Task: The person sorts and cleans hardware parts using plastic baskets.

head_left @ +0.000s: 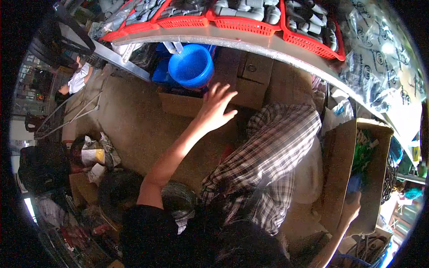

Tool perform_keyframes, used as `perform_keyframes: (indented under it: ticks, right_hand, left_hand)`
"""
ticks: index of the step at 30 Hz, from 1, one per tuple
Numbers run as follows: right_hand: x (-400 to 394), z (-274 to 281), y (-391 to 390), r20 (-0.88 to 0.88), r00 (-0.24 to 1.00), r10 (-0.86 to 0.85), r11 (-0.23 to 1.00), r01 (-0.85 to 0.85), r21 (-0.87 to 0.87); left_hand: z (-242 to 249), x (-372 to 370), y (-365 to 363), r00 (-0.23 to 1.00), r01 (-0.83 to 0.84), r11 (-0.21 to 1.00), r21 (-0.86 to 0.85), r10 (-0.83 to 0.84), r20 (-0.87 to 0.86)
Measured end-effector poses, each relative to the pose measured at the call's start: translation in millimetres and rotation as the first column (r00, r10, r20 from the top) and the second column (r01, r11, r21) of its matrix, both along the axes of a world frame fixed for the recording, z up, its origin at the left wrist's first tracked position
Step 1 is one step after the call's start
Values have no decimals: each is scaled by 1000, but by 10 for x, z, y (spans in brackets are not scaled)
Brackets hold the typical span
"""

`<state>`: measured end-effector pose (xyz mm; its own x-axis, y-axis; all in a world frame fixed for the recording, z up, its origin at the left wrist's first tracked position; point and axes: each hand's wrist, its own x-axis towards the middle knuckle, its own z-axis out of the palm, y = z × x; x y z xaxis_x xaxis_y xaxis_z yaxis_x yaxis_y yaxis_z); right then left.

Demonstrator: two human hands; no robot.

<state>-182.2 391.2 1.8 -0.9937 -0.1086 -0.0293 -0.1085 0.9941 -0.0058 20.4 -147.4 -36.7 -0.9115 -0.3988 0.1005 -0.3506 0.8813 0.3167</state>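
Observation:
My left hand (216,109) reaches forward with its fingers spread and nothing in them. Its fingertips are just below a stack of round blue plastic baskets (191,67), which stands under the counter edge. At the right, my right hand (351,207) is at the side of a tall open cardboard box (333,178), its fingers curled. A small blue thing (354,183) shows right at those fingertips; I cannot tell what the hand grips. Green items (364,154) lie deeper inside the box. My legs, in plaid trousers (272,143), are bent between the two hands.
Red baskets (243,24) of grey pipe fittings line the counter (268,43) overhead. Clear printed plastic bags (380,58) hang over its right end. Closed cardboard boxes (254,76) stand beneath. A person (79,79) is at the far left, beyond a metal frame (85,109). Clutter fills the lower left.

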Motion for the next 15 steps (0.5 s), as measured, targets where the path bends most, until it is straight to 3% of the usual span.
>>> perform_keyframes:
  ticks: [1, 3, 4, 7, 9, 10, 12, 13, 14, 15]
  right_hand:
    - [-35, 55, 65, -86, 996, -25, 999, 27, 21]
    - [44, 286, -74, -499, 861, 97, 879, -310, -363]
    - [-108, 227, 255, -582, 790, 193, 848, -432, -306]
    - [144, 337, -233, -761, 648, -35, 768, -470, -435]
    - [258, 229, -752, -844, 518, -135, 732, -522, -438]
    - [295, 139, -1022, -864, 471, -177, 710, -547, -443]
    - [343, -33, -1483, -837, 497, -228, 619, -589, -519]
    - [501, 19, -1637, -458, 847, -270, 205, -414, -887]
    - [665, 74, -1787, 31, 968, -249, -238, -30, -971]
    - [764, 120, -1923, 432, 899, 76, -574, 393, -718]
  left_hand:
    - [43, -23, 42, 1000, 24, 1000, 6, -24, 6]
    - [196, -96, 164, 991, 111, 986, 127, -100, -88]
    - [234, -174, 249, 968, 206, 961, 187, -173, -180]
    - [344, -409, 564, 926, 353, 765, 539, -203, -319]
    - [424, -653, 808, 918, 396, 407, 823, -142, -371]
    - [432, -769, 973, 925, 381, 64, 922, -11, -381]
    - [478, -903, 1161, 928, 371, -258, 892, 63, -368]
    - [512, -899, 1228, 917, 395, -386, 834, 109, -384]
    - [451, -892, 1274, 907, 420, -481, 769, 227, -354]
    - [451, -853, 1261, 909, 410, -503, 761, 290, -298]
